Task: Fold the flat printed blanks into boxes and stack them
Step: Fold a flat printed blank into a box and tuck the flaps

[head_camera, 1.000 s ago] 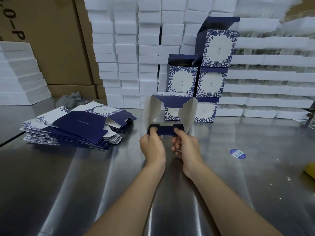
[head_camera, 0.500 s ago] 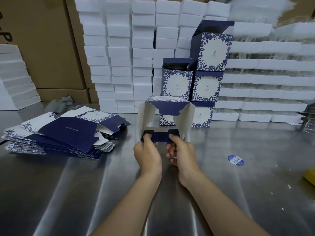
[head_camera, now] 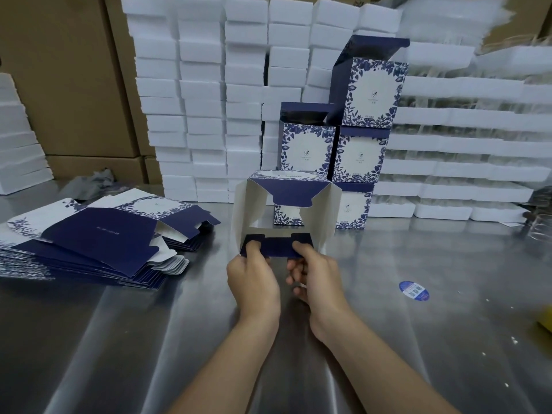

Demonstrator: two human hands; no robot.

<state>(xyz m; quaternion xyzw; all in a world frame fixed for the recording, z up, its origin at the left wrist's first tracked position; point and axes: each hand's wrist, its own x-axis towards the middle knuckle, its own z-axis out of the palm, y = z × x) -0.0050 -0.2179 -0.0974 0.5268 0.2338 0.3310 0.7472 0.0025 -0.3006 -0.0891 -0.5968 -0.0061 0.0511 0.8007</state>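
Hardly anything has moved since the moment before: both hands keep their pinch on the same flap, and only the view has swung slightly, sliding the flat blanks leftward.

A brushed stainless-steel table point(head_camera: 119, 339) fills the foreground, backed by a wall of white foam blocks point(head_camera: 203, 94) and brown cardboard cartons point(head_camera: 65, 85). On the table's left lies the fanned pile of flat navy-and-white floral card blanks point(head_camera: 98, 237). Far centre, 5 finished floral-print boxes point(head_camera: 358, 153) stand in 2 columns; their small emblems and captions are too tiny to read.

Just in front of them, the half-folded navy-and-white card box point(head_camera: 289, 191) is held above the table, its open end facing the camera (white inner walls showing). Its near navy bottom flap point(head_camera: 277, 246) is clamped by the left hand point(head_camera: 254, 282) and right hand point(head_camera: 319, 279), thumbs on top, fingers curled beneath. Both forearms reach up from the bottom edge and converge.

A round blue sticker point(head_camera: 413, 290) lies to the right; its print is illegible.
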